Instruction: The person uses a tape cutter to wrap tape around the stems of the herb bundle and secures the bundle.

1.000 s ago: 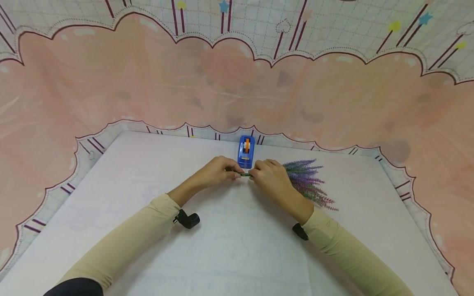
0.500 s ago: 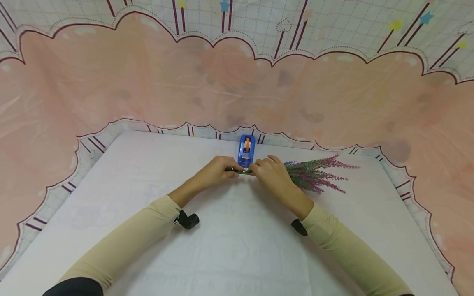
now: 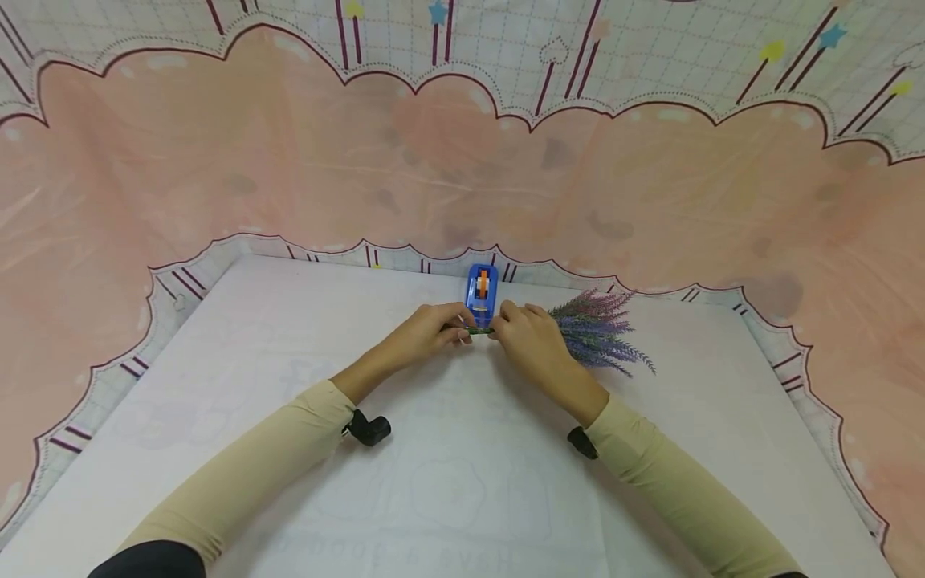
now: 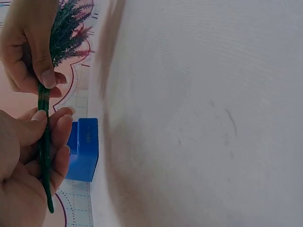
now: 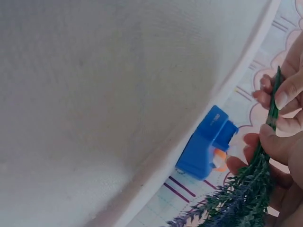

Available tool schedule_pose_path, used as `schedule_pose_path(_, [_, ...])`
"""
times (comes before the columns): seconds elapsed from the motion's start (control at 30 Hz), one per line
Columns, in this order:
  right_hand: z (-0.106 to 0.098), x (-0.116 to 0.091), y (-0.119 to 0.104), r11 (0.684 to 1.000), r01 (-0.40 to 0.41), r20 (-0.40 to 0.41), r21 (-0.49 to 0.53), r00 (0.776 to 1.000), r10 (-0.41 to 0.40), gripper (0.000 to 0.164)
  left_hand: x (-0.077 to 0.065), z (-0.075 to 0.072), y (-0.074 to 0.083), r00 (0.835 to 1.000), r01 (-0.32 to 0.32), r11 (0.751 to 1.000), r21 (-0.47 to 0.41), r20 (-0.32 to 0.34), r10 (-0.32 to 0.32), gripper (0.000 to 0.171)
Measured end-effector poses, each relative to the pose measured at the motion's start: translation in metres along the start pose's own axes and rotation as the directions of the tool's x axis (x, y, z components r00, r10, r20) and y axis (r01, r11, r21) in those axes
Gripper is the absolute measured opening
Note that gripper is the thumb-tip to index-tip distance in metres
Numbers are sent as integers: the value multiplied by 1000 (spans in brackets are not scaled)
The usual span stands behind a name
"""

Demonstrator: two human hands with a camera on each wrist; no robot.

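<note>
A bunch of artificial lavender (image 3: pixel 601 333) with pink and violet-blue flower heads is held sideways, its flowers fanning out to the right. My left hand (image 3: pixel 428 335) pinches the green stems (image 4: pixel 45 151) near their lower ends, thumb on one side and fingers on the other. Closer to the flowers, my right hand (image 3: pixel 533 345) grips the same stems between thumb and fingers. A shiny brownish band of what looks like clear tape (image 4: pixel 43 94) circles the stems between the hands. Just behind the hands stands a blue tape dispenser (image 3: pixel 481 291) with an orange core.
The white tabletop (image 3: pixel 361 498) spreads under both forearms. Its far edge runs just behind the tape dispenser. A pink patterned cloth (image 3: pixel 325 168) hangs beyond. Black wrist cameras (image 3: pixel 368 429) sit at both cuffs.
The bunch has turned about its stems: pink heads that stretched right half a second ago now sit at the top, violet-blue ones below. Both hands stay near the same spot, fingers shifting slightly.
</note>
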State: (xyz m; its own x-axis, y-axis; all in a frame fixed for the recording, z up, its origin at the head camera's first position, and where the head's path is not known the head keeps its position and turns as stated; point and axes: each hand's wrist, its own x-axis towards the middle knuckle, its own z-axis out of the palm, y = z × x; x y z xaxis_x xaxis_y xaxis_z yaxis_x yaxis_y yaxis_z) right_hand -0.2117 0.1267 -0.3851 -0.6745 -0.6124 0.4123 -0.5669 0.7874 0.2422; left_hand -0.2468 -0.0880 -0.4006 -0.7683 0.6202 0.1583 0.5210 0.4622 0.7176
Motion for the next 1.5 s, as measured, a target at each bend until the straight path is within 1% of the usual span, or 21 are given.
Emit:
schedule_pose_path(0.07, [0, 1, 0, 1000, -2, 0, 15, 1000, 2, 15, 0, 0, 0, 1000, 6, 1000, -5, -9, -6, 10])
schedule_pose_path(0.1, [0, 1, 0, 1000, -2, -1, 22, 1000, 2, 15, 1, 0, 0, 1000, 7, 1000, 6, -15, -7, 9])
schedule_pose_path(0.2, [1, 2, 0, 999, 0, -3, 39, 1000, 1, 14, 2, 0, 0, 1000, 4, 998, 57, -30, -2, 10])
schedule_pose_path(0.3, [1, 3, 0, 999, 3, -6, 35, 1000, -3, 16, 3, 0, -2, 999, -14, 995, 102, -48, 19, 12])
schedule_pose_path(0.37, [1, 5, 0, 1000, 1, 0, 26, 1000, -1, 19, 3, 0, -4, 998, -25, 994, 105, -57, 31, 10])
schedule_pose_path(0.47, [0, 8, 0, 1000, -10, 41, 15, 999, 9, 26, 4, -1, -5, 997, -36, 994, 100, -69, 43, 8])
schedule_pose_path(0.57, [2, 10, 1, 1000, -14, 65, 3, 998, 14, 32, 4, 0, -6, 997, -44, 994, 98, -66, 51, 8])
schedule_pose_path(0.77, [6, 11, 1, 1000, -12, 77, -25, 997, 14, 23, 5, 1, -9, 997, -54, 992, 117, -57, 61, 11])
schedule_pose_path(0.97, [7, 11, 1, 1000, -9, 62, -22, 998, 11, 18, 7, 1, -8, 993, -88, 973, 213, -60, 102, 16])
schedule_pose_path(1.07, [8, 12, 3, 1000, -9, 65, -19, 998, 10, 15, 8, 1, -7, 995, -79, 968, 238, -45, 92, 19])
schedule_pose_path(1.2, [8, 14, 5, 1000, -16, 97, -19, 995, 18, 10, 9, 1, -5, 999, -34, 977, 212, -28, 41, 18])
schedule_pose_path(1.3, [8, 17, 6, 1000, -15, 116, -2, 993, 15, 10, 9, 2, -5, 999, -18, 979, 203, -38, 26, 13])
schedule_pose_path(1.5, [13, 20, 5, 998, -14, 147, 64, 989, 4, 15, 11, 0, -6, 995, -53, 967, 248, -72, 73, 10])
